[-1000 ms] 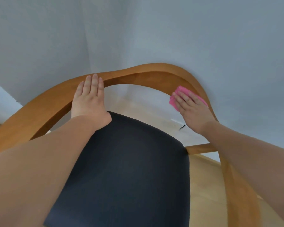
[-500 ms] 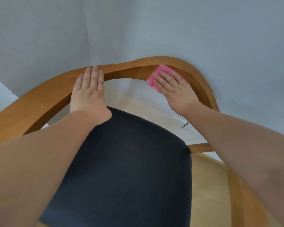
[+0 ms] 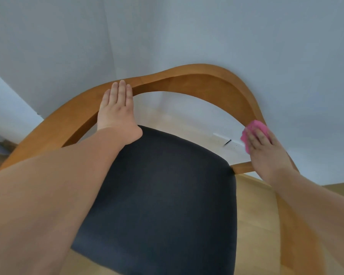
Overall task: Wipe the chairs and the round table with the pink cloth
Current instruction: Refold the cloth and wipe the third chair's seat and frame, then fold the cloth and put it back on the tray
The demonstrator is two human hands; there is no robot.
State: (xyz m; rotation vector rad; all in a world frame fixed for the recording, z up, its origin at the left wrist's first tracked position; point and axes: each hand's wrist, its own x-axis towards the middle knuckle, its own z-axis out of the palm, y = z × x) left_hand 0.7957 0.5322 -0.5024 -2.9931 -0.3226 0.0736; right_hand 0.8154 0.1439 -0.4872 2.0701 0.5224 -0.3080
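A chair with a curved wooden backrest (image 3: 197, 80) and a dark padded seat (image 3: 163, 195) fills the view from above. My left hand (image 3: 116, 108) lies flat with straight fingers on the left part of the backrest rail. My right hand (image 3: 266, 151) presses the pink cloth (image 3: 254, 128) with flat fingers against the right side of the rail, low down where it bends toward the armrest. Most of the cloth is hidden under my fingers. The round table is not in view.
Pale grey walls (image 3: 246, 36) meet in a corner right behind the chair. Light wooden floor (image 3: 252, 205) shows under and to the right of the seat. A short wooden crossbar (image 3: 240, 167) joins the seat to the right rail.
My right hand slid the pink cloth from the side of the rail up toward the top of the backrest, then back down the right side, lower than before. My left hand stayed in place.
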